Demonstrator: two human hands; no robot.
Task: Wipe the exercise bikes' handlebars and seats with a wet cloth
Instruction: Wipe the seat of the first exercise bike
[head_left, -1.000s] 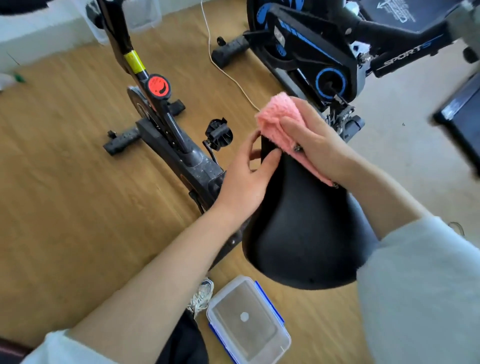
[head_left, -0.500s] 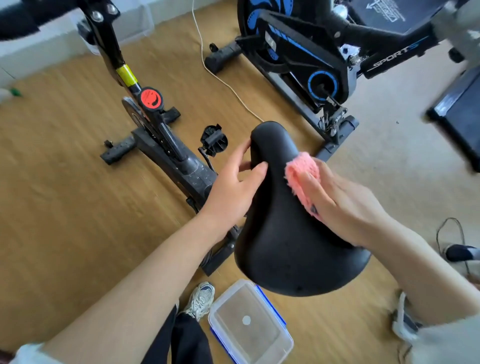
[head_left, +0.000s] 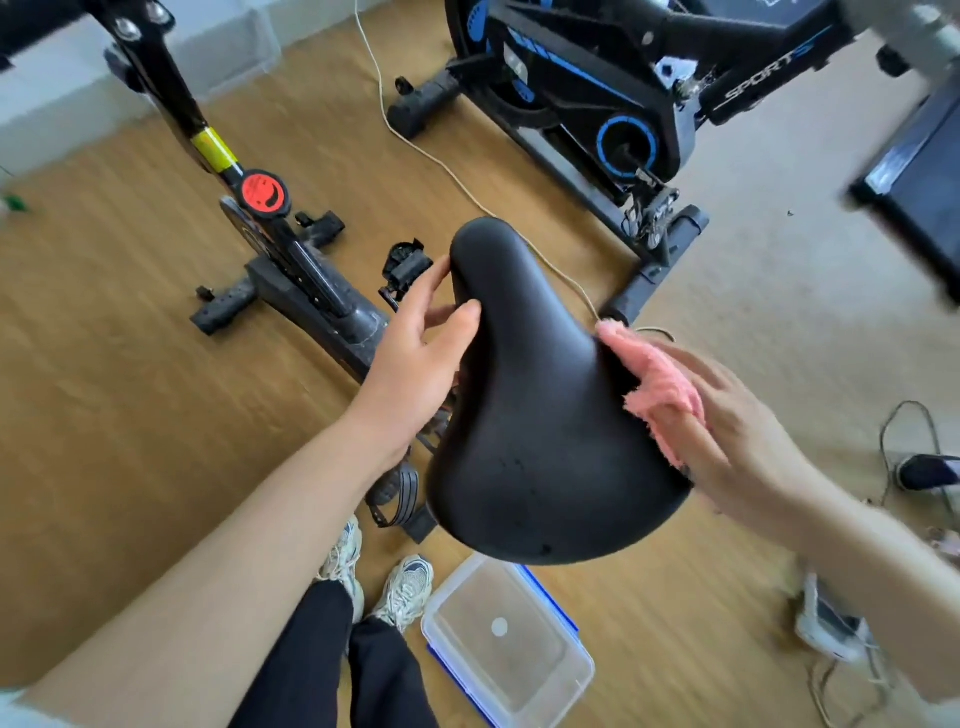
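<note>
A black bike seat (head_left: 524, 415) fills the middle of the view, nose pointing away from me. My left hand (head_left: 415, 358) grips the seat's narrow nose from the left, thumb on top. My right hand (head_left: 727, 436) presses a pink fluffy cloth (head_left: 660, 387) flat against the seat's right edge. The seat belongs to the black bike with a yellow band and red knob (head_left: 262, 195) at left.
A second black-and-blue bike (head_left: 613, 104) stands at the back right, with a white cable (head_left: 415, 140) on the wooden floor. A clear plastic tub with blue rim (head_left: 506, 649) sits below the seat beside my shoes (head_left: 400, 592). A power strip with cables (head_left: 831, 629) lies at right.
My right hand has slid the pink cloth from the seat's nose back along its right side toward the wide rear. My left hand stays on the nose.
</note>
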